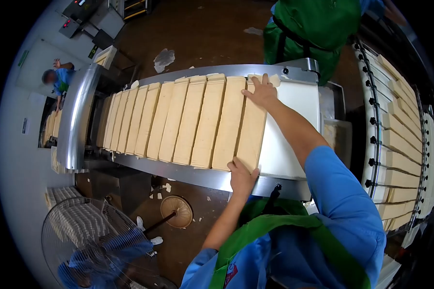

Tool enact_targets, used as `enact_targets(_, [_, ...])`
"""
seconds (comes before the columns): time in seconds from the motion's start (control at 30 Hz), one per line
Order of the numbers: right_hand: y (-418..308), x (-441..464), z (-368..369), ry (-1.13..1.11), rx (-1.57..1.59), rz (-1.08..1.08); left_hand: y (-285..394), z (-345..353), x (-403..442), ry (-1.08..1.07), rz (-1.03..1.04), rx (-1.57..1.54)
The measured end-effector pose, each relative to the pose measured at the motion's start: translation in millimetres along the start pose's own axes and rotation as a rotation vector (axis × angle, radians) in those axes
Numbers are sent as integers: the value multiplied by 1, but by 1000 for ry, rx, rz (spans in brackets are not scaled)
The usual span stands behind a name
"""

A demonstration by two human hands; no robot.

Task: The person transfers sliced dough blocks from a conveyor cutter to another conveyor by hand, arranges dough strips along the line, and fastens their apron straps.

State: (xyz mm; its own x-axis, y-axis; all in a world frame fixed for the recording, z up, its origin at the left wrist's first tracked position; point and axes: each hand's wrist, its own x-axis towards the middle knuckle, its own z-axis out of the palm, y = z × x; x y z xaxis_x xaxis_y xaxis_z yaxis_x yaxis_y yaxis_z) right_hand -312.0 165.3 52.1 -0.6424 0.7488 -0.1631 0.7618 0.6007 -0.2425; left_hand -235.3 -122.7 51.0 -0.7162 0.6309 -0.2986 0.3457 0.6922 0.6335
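Pale yellow slabs [185, 120] lie side by side across a white conveyor belt [291, 127] with metal side rails. My left hand [242, 179] rests at the near end of the last slab [250, 130], its fingers spread round the corner. At that slab's far end, my right hand [263, 92] lies on top with the fingers apart. Both hands touch this slab, which sits against its neighbour at the right end of the row. Some thin scraps show beside my right hand.
A metal hood [79, 118] spans the belt's left end. Across the belt stands a person in a green apron [304, 33]. A second conveyor with slabs [400, 139] runs at right. A fan [96, 236] stands lower left, near another person in blue.
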Motion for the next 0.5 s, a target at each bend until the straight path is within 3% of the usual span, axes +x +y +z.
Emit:
enact_targets(0.1, [1, -10, -9, -69, 24, 88, 9, -3, 4, -68, -61, 50])
enact_targets(0.2, [26, -20, -20, -17, 41, 254, 7, 3, 11, -51, 9, 72])
enact_targets(0.27, [54, -42, -40, 15, 147, 429, 8, 6, 14, -57, 178, 137])
enact_targets(0.3, [74, -48, -52, -52, 144, 408, 11, 10, 18, -134, 197, 119])
enact_targets(0.4, [112, -79, -52, 112, 73, 429, 37, 13, 23, -345, 164, 88])
enact_targets(0.5, [155, -89, -31, 195, 263, 585, 53, 41, 28, -265, 145, 237])
